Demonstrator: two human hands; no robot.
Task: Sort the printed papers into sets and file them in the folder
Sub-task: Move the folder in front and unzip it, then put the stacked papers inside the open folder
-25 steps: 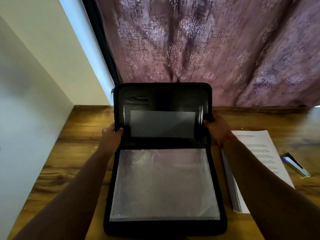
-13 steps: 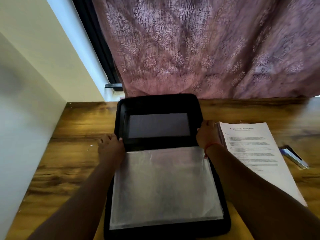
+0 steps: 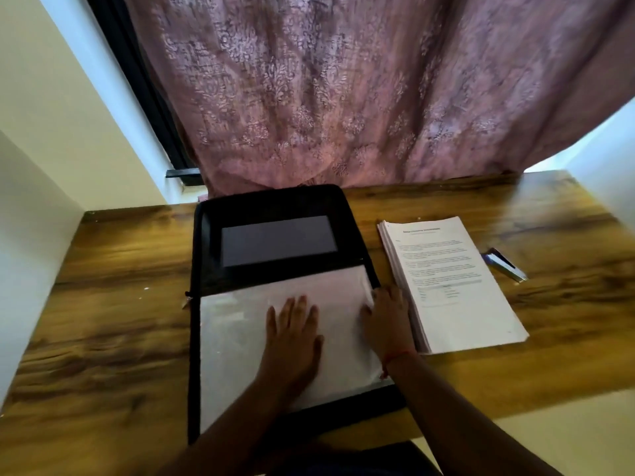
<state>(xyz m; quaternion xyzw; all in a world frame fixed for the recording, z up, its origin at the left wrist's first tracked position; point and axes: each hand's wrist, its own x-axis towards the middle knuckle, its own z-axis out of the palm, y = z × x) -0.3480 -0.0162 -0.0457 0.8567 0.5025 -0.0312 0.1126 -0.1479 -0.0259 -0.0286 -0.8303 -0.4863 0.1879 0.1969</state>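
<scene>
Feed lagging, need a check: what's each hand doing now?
Left hand: open, flat on the folder's clear sleeve.
Right hand: fingers at the sleeve's right edge; grip cannot be told.

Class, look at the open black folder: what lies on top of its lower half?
On the folder, clear plastic sleeves lie flat, with the left hand pressing them and the right hand at their right edge. Anything beneath them is hidden.

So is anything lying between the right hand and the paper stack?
Nothing visible does. The right hand rests at the folder's right edge, with the stack directly beside it on the bare table.
</scene>
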